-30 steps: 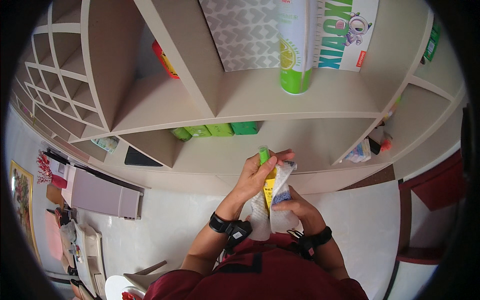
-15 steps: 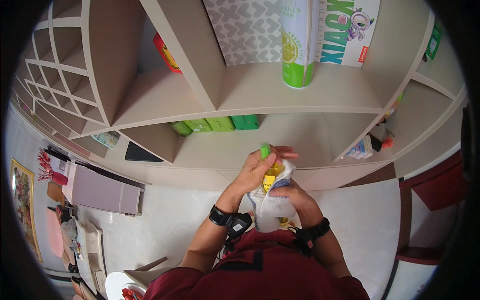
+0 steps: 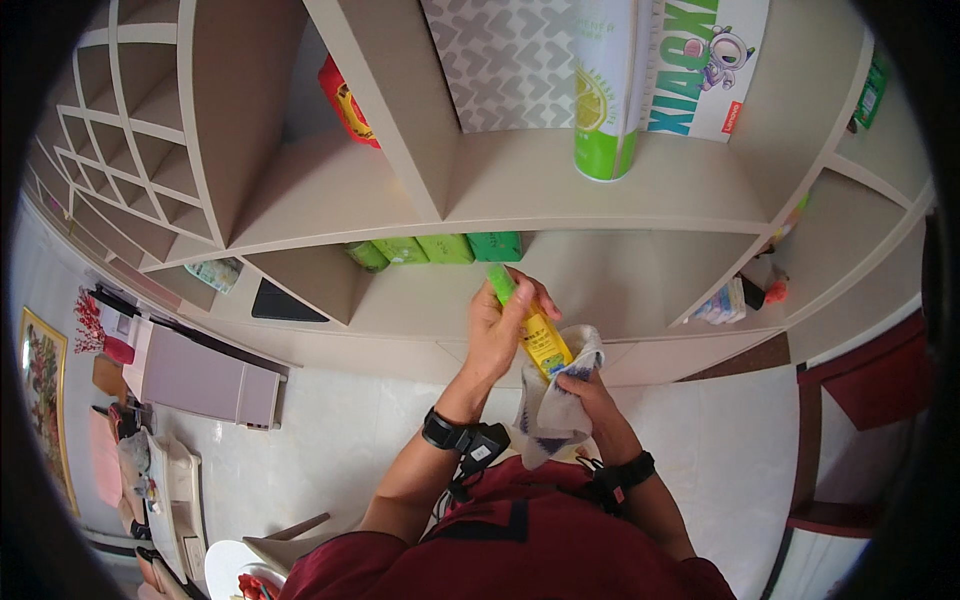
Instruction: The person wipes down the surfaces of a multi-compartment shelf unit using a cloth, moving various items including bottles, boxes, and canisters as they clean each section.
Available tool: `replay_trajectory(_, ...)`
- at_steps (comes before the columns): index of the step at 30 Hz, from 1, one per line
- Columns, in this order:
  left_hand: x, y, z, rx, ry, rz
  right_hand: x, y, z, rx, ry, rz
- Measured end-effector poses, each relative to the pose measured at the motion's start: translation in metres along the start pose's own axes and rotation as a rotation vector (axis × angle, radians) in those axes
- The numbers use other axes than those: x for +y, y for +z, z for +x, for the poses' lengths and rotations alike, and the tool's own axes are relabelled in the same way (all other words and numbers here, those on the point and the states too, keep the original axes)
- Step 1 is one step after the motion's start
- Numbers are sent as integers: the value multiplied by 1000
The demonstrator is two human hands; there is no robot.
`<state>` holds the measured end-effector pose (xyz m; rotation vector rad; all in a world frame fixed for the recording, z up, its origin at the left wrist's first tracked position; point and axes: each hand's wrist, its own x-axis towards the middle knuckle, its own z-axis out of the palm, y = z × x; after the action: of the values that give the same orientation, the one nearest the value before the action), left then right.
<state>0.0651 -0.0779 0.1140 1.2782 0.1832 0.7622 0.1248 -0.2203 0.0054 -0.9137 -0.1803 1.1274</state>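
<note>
My left hand (image 3: 497,325) is closed round the upper part of a yellow bottle (image 3: 546,343) with a bright green cap (image 3: 501,283). The bottle tilts, its cap end up toward the shelf and its base down to the right. A white cloth with blue-grey patches (image 3: 552,415) lies bunched under and around the base. My right hand (image 3: 587,392) grips that cloth, its thumb pressed by the bottle's lower end. The cloth hangs down in front of my dark red shirt.
Ahead stands a beige shelf unit (image 3: 600,222). On its upper shelf are a tall white-and-green can (image 3: 604,130) and a booklet (image 3: 700,75). Several green boxes (image 3: 445,248) line the lower compartment. A dark flat tablet-like thing (image 3: 285,303) lies to their left.
The bottle's cap end has moved left, and more of its yellow body shows out of the cloth. My right hand has shifted slightly, with the cloth now lower round the base.
</note>
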Motion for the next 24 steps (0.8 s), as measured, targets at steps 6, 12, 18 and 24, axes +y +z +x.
replay_trajectory(6,-23,7,-13,-66,-4,-68,27,-28,12,126,-34,1)
replay_trajectory(12,-39,16,-18,-84,-42,98,23,-25,18,184,122,572)
replay_trajectory(18,-41,18,8,-130,-109,-1,12,-48,25,301,-57,411)
replay_trajectory(24,-42,23,50,-148,-148,-24,-14,-49,14,445,-137,34)
